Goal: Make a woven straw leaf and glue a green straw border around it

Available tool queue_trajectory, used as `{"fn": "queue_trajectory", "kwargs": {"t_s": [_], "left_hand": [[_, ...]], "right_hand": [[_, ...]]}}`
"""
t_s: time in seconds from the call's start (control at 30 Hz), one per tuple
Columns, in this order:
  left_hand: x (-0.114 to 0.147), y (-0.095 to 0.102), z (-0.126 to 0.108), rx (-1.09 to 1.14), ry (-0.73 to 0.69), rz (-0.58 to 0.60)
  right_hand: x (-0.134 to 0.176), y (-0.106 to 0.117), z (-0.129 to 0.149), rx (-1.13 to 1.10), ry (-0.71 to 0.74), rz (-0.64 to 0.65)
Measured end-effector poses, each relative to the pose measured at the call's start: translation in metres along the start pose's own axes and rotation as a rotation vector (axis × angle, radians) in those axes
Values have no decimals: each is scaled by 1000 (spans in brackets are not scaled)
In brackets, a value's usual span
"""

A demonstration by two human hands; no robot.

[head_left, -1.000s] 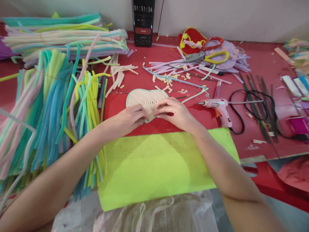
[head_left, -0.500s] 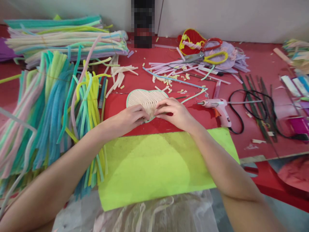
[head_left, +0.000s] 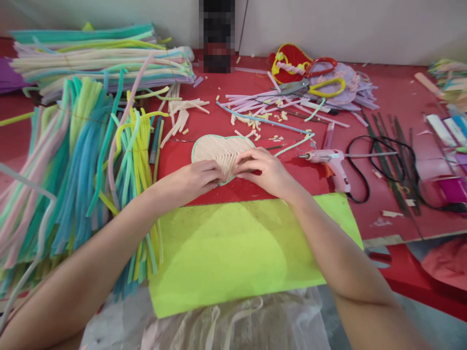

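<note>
A cream heart-shaped piece (head_left: 222,148), covered in slanting rows of fuzzy stems and edged in mint green, lies on the red table (head_left: 175,163). My left hand (head_left: 199,176) bends its fingers over the lower left edge of the heart. At the lower right edge, my right hand (head_left: 260,167) pinches the rim between thumb and fingers. Both sets of fingertips meet the heart near its lower point, which they partly hide. From beside my right hand a mint pipe cleaner (head_left: 294,145) runs out to the right.
Bundled pipe cleaners (head_left: 82,160) crowd the left side. A pink glue gun (head_left: 333,163) with a black cord lies to the right. Scissors (head_left: 310,87) rest among lilac stems behind. A lime-green sheet (head_left: 226,253) covers the front edge.
My left hand's fingers have shifted very slightly along the lower edge of the heart. My right hand keeps its place, and the heart has hardly moved.
</note>
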State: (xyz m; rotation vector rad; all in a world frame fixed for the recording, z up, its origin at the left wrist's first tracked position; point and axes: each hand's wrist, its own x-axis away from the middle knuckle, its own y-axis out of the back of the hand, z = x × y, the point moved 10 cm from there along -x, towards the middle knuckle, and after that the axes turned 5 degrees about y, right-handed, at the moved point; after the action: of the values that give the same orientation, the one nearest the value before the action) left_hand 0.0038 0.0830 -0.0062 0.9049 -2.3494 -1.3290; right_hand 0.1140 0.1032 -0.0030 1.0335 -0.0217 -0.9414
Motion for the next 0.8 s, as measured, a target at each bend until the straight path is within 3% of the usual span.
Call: {"fn": "queue_trajectory", "kwargs": {"t_s": [0.37,0.8], "left_hand": [[4,-1,-1,-84,-73,5],[3,-2,2,-30,-46,31]], "right_hand": [[0,0,1,-1,7,0],[0,0,0,-5,-2,1]]}}
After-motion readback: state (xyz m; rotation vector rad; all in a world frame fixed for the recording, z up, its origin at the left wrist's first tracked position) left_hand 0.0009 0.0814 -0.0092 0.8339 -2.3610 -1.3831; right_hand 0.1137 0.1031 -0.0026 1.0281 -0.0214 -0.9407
